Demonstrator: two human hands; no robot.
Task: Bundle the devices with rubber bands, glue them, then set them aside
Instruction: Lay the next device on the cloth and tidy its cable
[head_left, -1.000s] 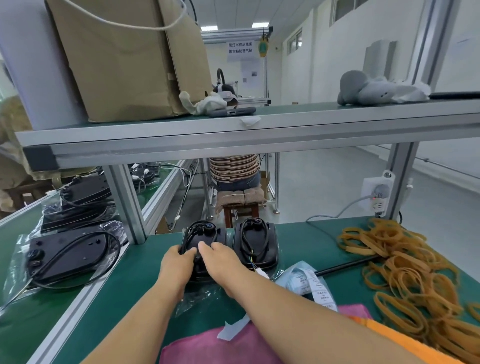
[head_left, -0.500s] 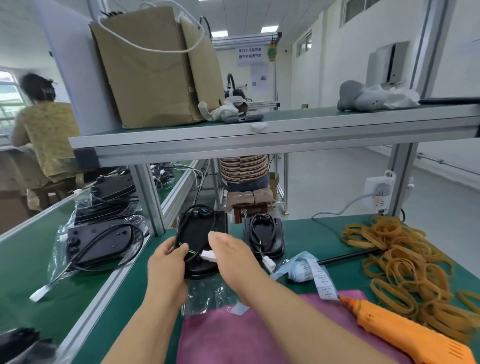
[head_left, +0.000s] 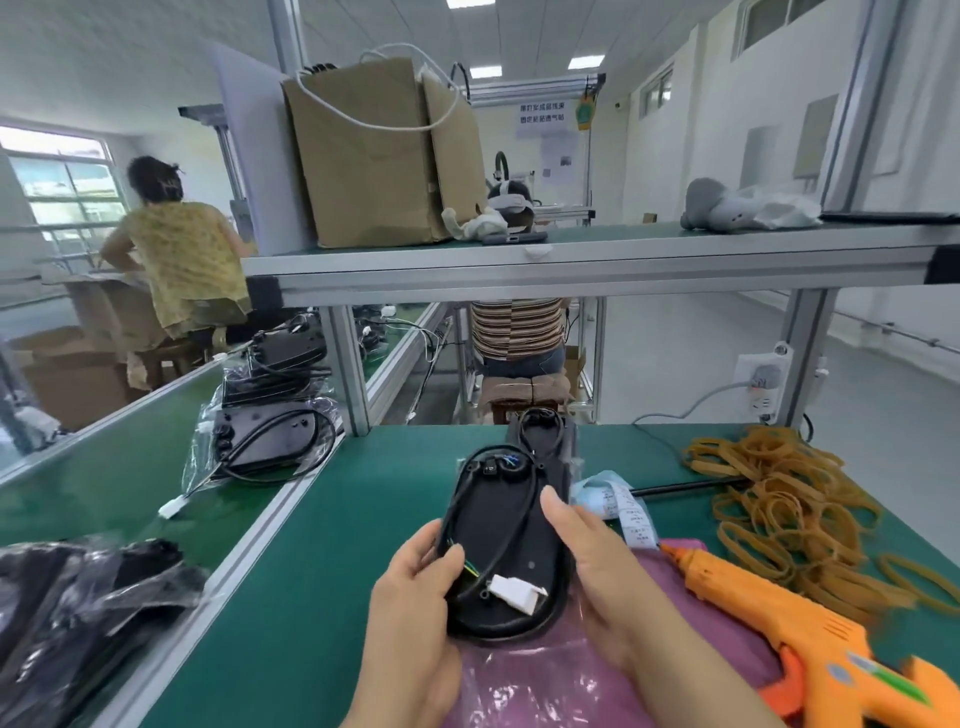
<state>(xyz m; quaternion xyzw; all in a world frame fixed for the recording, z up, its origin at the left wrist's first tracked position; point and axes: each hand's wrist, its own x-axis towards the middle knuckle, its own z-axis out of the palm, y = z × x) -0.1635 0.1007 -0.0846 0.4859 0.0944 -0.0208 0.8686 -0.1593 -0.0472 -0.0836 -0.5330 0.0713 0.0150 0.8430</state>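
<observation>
device (head_left: 506, 540) held over the pink cloth (head_left: 545, 691), likely so its cable (head_left: 522, 519) and white connector (head_left: 514, 592) can be tucked before banding. left hand (head_left: 415, 597) grips its left edge, thumb on the cable; right hand (head_left: 597, 561) cups the right edge. glue gun (head_left: 779, 623) and rubber bands (head_left: 779, 493) lie handy at right. farther left, plastic bags (head_left: 205, 457) hold more devices (head_left: 265, 441); the paper bag's (head_left: 374, 156) contents are hidden.

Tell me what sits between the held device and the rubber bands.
Head view: a printed label strip and a thin black rod lie between the device and the rubber bands.
</observation>
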